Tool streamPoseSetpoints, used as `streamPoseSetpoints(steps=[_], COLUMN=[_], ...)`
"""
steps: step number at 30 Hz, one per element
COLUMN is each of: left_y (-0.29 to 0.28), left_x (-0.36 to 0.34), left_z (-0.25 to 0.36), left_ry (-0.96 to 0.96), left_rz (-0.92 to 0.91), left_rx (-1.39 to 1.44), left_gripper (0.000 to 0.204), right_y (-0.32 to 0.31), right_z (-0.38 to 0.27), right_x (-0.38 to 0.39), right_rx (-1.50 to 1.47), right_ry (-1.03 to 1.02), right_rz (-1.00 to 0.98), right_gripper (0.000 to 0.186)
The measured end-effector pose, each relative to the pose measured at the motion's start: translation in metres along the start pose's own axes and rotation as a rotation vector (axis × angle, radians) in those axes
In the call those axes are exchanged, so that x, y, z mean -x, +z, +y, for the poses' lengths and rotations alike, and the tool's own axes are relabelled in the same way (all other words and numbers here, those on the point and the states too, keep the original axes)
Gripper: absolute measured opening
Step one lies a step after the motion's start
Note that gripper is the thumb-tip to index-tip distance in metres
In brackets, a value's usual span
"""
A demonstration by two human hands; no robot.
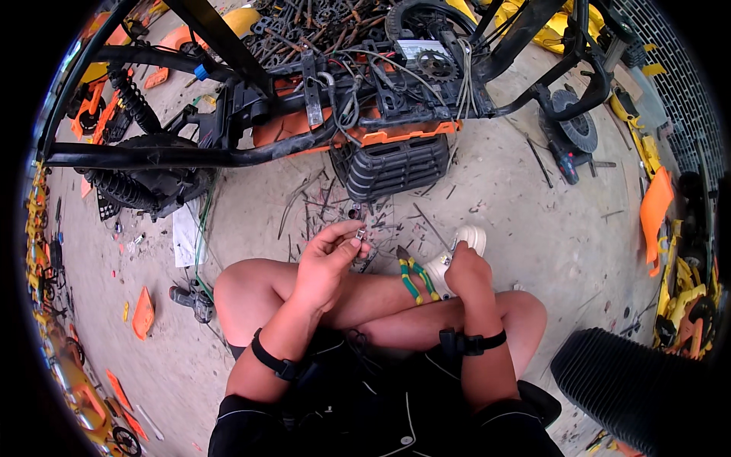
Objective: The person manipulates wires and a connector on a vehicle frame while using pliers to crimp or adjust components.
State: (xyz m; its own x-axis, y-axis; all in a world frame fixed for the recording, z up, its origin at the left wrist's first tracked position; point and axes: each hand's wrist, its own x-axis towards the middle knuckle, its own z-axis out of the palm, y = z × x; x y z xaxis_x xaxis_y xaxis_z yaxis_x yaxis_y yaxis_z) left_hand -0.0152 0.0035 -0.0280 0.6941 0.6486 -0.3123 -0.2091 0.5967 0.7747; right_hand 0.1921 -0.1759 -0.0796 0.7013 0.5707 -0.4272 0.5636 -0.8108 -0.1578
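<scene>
My left hand [329,263] is raised over my crossed legs and pinches a small silvery metal piece [360,233] between thumb and fingers. What kind of fitting it is, I cannot tell. My right hand [468,272] is closed just beside my white shoe [472,238], with the fingers curled forward. Anything in its grip is hidden or too small to name. Pliers with green and yellow handles [415,280] lie between the two hands, against my lower leg and the shoe. Ahead stands a black vehicle frame [251,156] with loose cables and an orange panel [403,134].
A cordless drill [194,302] rests left of my knee, near a white paper sheet [186,236]. Scraps litter the concrete under the ribbed black part [396,167]. A power tool [567,164] lies at right. A ribbed black object [609,381] stands by my right side.
</scene>
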Motion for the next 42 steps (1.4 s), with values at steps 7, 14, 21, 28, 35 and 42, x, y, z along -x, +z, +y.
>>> streamPoseSetpoints(steps=[7,14,21,28,35,42], left_y=[-0.006,-0.008,-0.008,-0.011,-0.005,0.005], left_x=[-0.004,-0.006,-0.011,-0.013,-0.011,-0.008], left_z=[-0.002,-0.006,-0.002,0.002,-0.002,-0.006], left_ry=[0.033,0.089,0.236,0.362,0.503,0.497], left_rz=[0.027,0.093,0.219,0.309,0.339,0.374], left_rx=[0.006,-0.008,-0.007,-0.137,-0.396,-0.5], left_gripper=[0.026,0.023,0.021,0.023,0.023,0.023], right_y=[-0.019,-0.061,-0.049,-0.048,-0.044,-0.083], right_z=[0.002,-0.015,-0.008,-0.007,-0.007,-0.016], right_x=[0.024,0.039,0.036,0.036,0.037,0.08], right_rx=[-0.532,-1.0,-0.836,-0.778,-0.766,-0.418], right_ry=[-0.211,-0.314,-0.556,-0.532,-0.585,-0.506], right_rz=[-0.161,-0.4,-0.5,-0.477,-0.383,0.003], right_gripper=[0.027,0.021,0.024,0.021,0.02,0.025])
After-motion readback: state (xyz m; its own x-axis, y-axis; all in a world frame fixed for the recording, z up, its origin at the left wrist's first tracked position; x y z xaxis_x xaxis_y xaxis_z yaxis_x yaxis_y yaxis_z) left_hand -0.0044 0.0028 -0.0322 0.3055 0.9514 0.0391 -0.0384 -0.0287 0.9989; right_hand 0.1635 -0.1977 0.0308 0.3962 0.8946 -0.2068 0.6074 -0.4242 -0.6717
